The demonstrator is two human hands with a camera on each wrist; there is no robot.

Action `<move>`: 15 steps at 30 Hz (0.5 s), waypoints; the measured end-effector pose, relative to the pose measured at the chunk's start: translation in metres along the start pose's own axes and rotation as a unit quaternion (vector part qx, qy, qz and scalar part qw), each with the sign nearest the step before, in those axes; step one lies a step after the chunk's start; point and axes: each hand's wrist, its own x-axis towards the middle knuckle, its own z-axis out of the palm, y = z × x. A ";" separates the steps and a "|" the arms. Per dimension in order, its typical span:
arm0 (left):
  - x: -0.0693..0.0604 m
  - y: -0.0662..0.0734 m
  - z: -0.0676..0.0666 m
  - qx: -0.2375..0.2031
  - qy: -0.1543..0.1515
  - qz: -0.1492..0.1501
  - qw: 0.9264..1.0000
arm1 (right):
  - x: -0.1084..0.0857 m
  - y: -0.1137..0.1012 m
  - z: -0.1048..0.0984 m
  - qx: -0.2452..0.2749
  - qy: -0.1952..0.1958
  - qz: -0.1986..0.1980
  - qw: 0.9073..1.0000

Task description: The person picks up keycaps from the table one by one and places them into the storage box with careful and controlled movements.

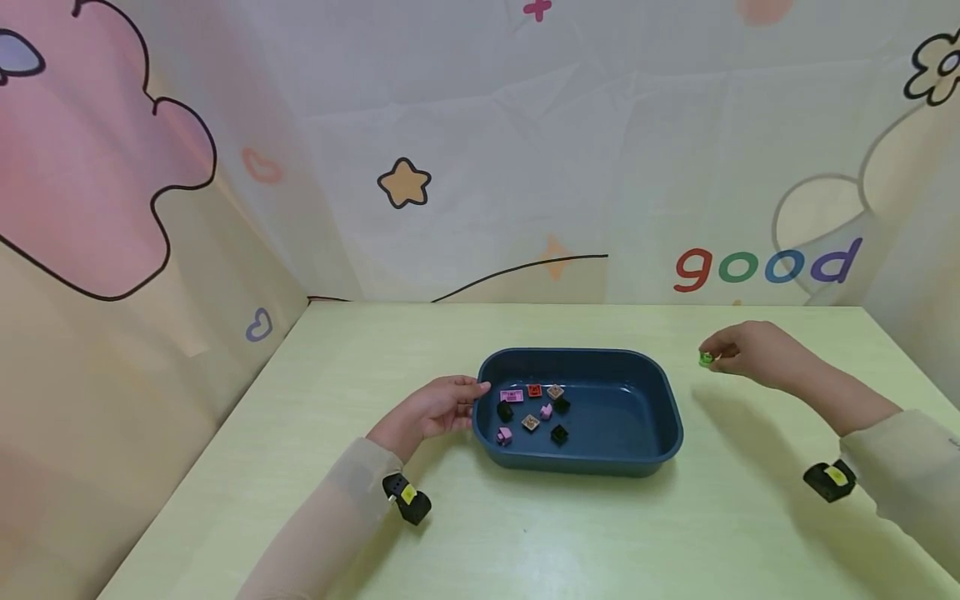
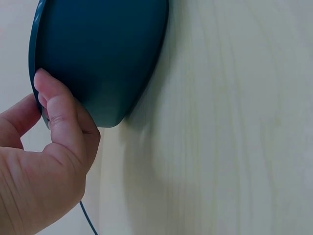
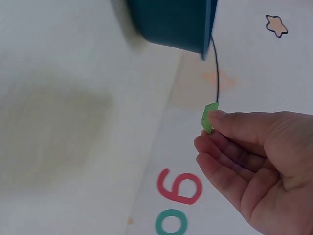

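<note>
A dark blue tray (image 1: 622, 408) stands on the table with several small toy bricks lying in its left half: pink (image 1: 512, 396), red (image 1: 535, 390), tan (image 1: 530, 423) and black (image 1: 559, 434). My left hand (image 1: 438, 407) grips the tray's left end, thumb over the rim; the left wrist view shows fingers (image 2: 61, 115) against the wall. To the right of the tray and apart from it, my right hand (image 1: 757, 354) pinches a small green brick (image 1: 706, 359) between thumb and fingertips. In the right wrist view the green brick (image 3: 209, 117) is partly covered by the thumb.
The pale wooden-look table (image 1: 360, 358) extends around the tray. A printed cloth (image 1: 480, 208) with a star, hearts and the word "good" hangs behind and at both sides. Black wrist cameras (image 1: 407, 498) sit on both sleeves.
</note>
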 end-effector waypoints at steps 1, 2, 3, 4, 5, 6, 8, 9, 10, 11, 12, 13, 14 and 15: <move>0.000 0.000 0.000 0.000 -0.001 0.000 1.000 | 0.000 -0.003 -0.003 -0.003 -0.002 -0.003 1.000; 0.000 0.000 0.000 0.000 -0.001 0.000 1.000 | 0.000 -0.005 -0.007 -0.007 -0.003 -0.006 1.000; 0.000 0.000 0.000 0.001 -0.002 -0.001 1.000 | 0.000 -0.008 -0.011 -0.007 -0.005 -0.008 1.000; -0.001 0.000 0.000 0.002 -0.003 -0.002 1.000 | 0.000 -0.012 -0.014 -0.009 -0.008 -0.011 1.000; -0.001 0.001 0.000 0.002 -0.003 -0.003 1.000 | 0.000 -0.015 -0.018 -0.011 -0.011 -0.014 1.000; -0.001 0.001 0.000 0.003 -0.003 -0.004 1.000 | 0.001 -0.019 -0.021 -0.012 -0.014 -0.017 1.000; -0.001 0.001 0.000 0.005 -0.003 -0.006 1.000 | 0.002 -0.026 -0.027 -0.013 -0.020 -0.021 1.000; -0.001 0.001 0.000 0.005 -0.003 -0.006 1.000 | 0.003 -0.030 -0.029 -0.012 -0.022 -0.024 0.999; -0.001 0.001 0.000 0.005 -0.003 -0.006 1.000 | 0.004 -0.034 -0.032 -0.014 -0.024 -0.028 0.999; -0.002 0.001 0.000 0.005 -0.002 -0.006 1.000 | 0.005 -0.037 -0.034 -0.016 -0.026 -0.032 0.999; -0.001 0.000 0.000 0.005 -0.002 -0.006 1.000 | 0.006 -0.041 -0.036 -0.019 -0.027 -0.037 0.999; -0.001 0.000 0.000 0.004 -0.002 -0.006 1.000 | 0.008 -0.045 -0.037 -0.022 -0.028 -0.042 0.998; -0.001 0.000 0.000 0.004 -0.002 -0.003 1.000 | 0.009 -0.048 -0.039 -0.022 -0.031 -0.047 0.998; -0.001 0.000 0.000 0.004 -0.003 -0.001 1.000 | 0.010 -0.052 -0.041 -0.024 -0.033 -0.052 0.998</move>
